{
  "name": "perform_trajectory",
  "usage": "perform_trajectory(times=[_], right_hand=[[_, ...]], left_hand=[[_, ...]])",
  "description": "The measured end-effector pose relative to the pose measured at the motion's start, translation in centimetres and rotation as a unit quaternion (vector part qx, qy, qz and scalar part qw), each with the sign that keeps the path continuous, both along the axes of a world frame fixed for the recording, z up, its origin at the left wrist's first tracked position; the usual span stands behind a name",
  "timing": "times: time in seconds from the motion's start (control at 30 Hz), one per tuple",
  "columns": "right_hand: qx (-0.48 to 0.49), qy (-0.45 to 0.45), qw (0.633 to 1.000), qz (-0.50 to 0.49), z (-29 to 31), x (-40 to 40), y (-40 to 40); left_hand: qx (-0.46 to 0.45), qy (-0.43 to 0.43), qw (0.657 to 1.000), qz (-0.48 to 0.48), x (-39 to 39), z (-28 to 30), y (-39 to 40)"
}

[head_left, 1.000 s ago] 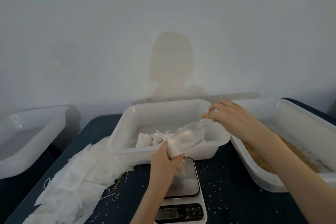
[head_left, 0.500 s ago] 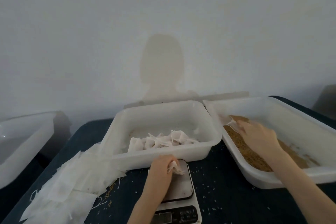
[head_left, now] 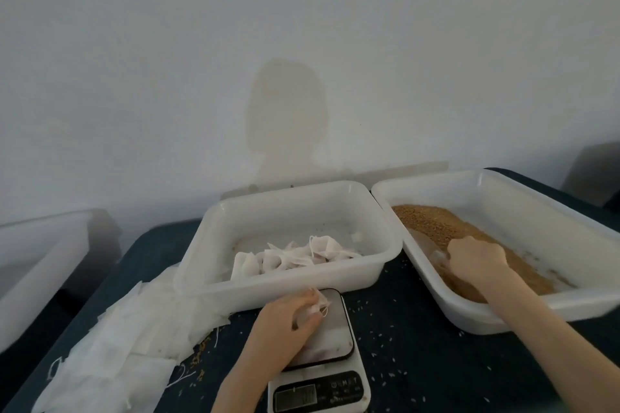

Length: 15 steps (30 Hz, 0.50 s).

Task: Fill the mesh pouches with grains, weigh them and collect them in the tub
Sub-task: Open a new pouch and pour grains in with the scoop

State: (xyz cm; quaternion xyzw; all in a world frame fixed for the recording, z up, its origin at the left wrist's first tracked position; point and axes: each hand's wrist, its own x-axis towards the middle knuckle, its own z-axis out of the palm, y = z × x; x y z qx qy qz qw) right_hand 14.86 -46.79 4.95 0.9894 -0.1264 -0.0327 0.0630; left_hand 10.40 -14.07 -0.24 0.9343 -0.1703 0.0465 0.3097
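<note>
My left hand (head_left: pixel 288 315) holds a small white mesh pouch (head_left: pixel 317 307) over the plate of the white kitchen scale (head_left: pixel 322 362). Behind the scale stands the middle white tub (head_left: pixel 292 285) with several filled pouches (head_left: pixel 295 256) in it. My right hand (head_left: pixel 476 256) is down in the right tub (head_left: pixel 503 312) of brown grains (head_left: pixel 432 225), gripping a clear plastic scoop (head_left: pixel 426 241) that is dug into the grains. A heap of empty mesh pouches (head_left: pixel 117 345) lies on the table at the left.
Another white tub (head_left: pixel 37 265) sits off the table's left side. The dark blue table top (head_left: pixel 419 362) is strewn with loose grains around the scale. A pale wall rises right behind the tubs.
My right hand has swung the scoop from over the middle tub into the grain tub. My left hand has lowered the pouch onto the scale.
</note>
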Motion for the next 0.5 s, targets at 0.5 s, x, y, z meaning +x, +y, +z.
perform_trajectory(times=[0.5], right_hand=[[0.272, -0.377, 0.861, 0.205, -5.5, -3.0, 12.4]], left_hand=[[-0.360, -0.045, 0.897, 0.253, -0.5, -3.5, 3.7]])
